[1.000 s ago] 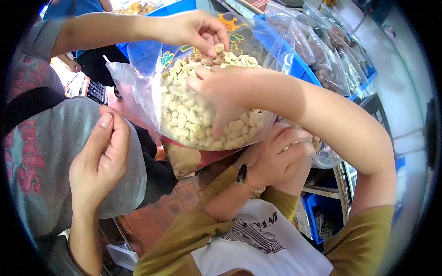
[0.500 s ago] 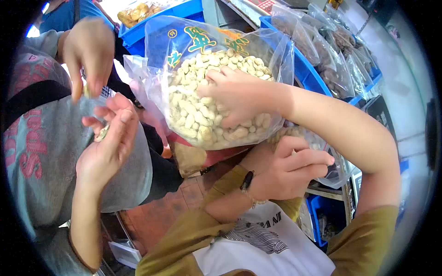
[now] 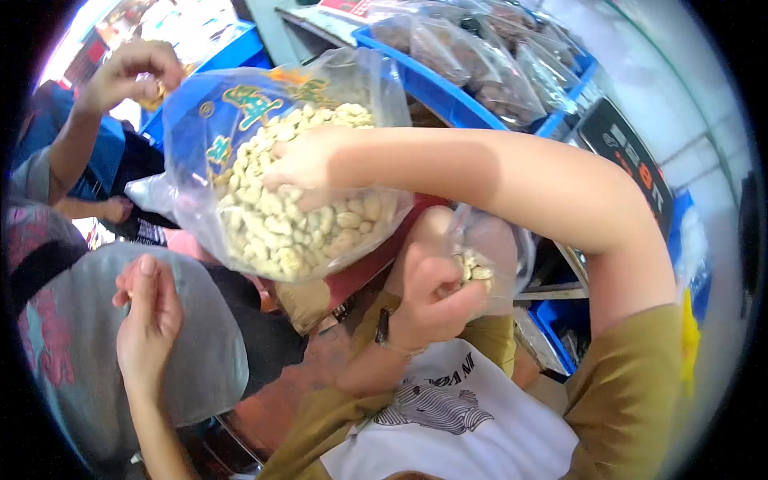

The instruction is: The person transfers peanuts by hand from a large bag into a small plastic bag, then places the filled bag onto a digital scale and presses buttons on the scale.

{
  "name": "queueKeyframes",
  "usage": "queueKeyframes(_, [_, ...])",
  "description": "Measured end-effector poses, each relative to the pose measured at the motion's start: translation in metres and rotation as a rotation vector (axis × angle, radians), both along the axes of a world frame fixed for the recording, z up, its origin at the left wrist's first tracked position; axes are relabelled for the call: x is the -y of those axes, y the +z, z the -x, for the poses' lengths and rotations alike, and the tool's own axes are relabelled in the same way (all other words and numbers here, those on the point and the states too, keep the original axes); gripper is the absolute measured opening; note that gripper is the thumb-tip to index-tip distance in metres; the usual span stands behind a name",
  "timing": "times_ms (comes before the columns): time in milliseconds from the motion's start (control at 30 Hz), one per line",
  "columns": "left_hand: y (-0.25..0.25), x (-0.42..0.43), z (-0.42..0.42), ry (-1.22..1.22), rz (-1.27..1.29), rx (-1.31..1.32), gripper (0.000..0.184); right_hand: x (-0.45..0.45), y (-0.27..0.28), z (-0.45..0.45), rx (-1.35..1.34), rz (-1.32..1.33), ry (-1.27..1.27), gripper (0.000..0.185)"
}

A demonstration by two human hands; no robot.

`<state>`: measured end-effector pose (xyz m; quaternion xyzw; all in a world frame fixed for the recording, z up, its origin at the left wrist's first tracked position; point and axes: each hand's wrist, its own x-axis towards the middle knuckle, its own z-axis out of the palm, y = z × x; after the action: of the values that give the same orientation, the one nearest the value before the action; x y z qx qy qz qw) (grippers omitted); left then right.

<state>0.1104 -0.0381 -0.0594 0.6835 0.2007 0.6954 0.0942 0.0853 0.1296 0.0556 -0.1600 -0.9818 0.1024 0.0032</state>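
Observation:
A large clear plastic bag [image 3: 192,132] with green lettering holds a heap of unshelled peanuts [image 3: 276,228]. My right hand [image 3: 308,164] reaches into it, fingers apart and resting among the peanuts; some fingertips are partly hidden. Below and to the right, my left hand [image 3: 436,296], a dark bracelet at its wrist, is curled around a few pale peanuts [image 3: 472,268]. Behind that hand hangs a smaller clear plastic bag [image 3: 520,260]; whether my fingers also grip it I cannot tell.
On the left, a person in a grey shirt [image 3: 176,336] has one hand [image 3: 148,312] raised with curled fingers. Another raised hand [image 3: 132,76] is farther back. A blue crate [image 3: 424,80] of bagged dark goods lies beyond the peanuts. A dark display panel [image 3: 624,152] stands right.
The view has shifted, so the peanut bag appears farther left. My left hand has turned, showing peanuts in its fingers. My right hand stays among the peanuts. The other person's hands have moved apart.

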Motion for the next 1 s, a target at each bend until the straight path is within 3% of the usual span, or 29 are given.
queueKeyframes(133, [0.04,-0.015,0.006,0.094,-0.208,0.014,0.026,-0.011,0.002,-0.003,-0.12,0.061,-0.149,0.04])
queueKeyframes(167, [0.05,-0.02,0.014,0.05,-0.232,-0.162,0.034,-0.013,0.006,-0.006,-0.168,0.085,-0.179,0.038])
queueKeyframes(367, [0.072,-0.059,-0.007,-0.082,-0.45,-0.01,0.035,-0.021,0.059,-0.033,-0.522,0.178,-0.381,0.03])
queueKeyframes(567, [0.06,-0.078,-0.026,-0.136,-0.469,0.115,0.036,0.019,0.1,-0.087,-0.86,0.492,-0.46,0.026])
queueKeyframes(667, [0.044,-0.084,-0.013,-0.195,-0.344,-0.026,0.03,0.054,0.11,-0.123,-0.938,0.688,-0.49,0.021])
queueKeyframes(700, [0.034,-0.078,-0.013,-0.118,-0.203,-0.024,0.023,0.067,0.114,-0.134,-0.89,0.793,-0.535,0.017])
queueKeyframes(800, [0.039,-0.074,-0.004,-0.081,-0.132,-0.024,0.036,0.091,0.116,-0.16,-0.753,1.065,-0.613,0.011])
queueKeyframes(867, [0.036,-0.068,0.004,-0.071,-0.078,-0.12,0.033,0.098,0.105,-0.17,-0.679,1.187,-0.615,0.012])
queueKeyframes(1000, [0.048,-0.059,0.005,-0.05,-0.052,-0.095,0.03,0.108,0.091,-0.184,-0.557,1.181,-0.669,0.012])
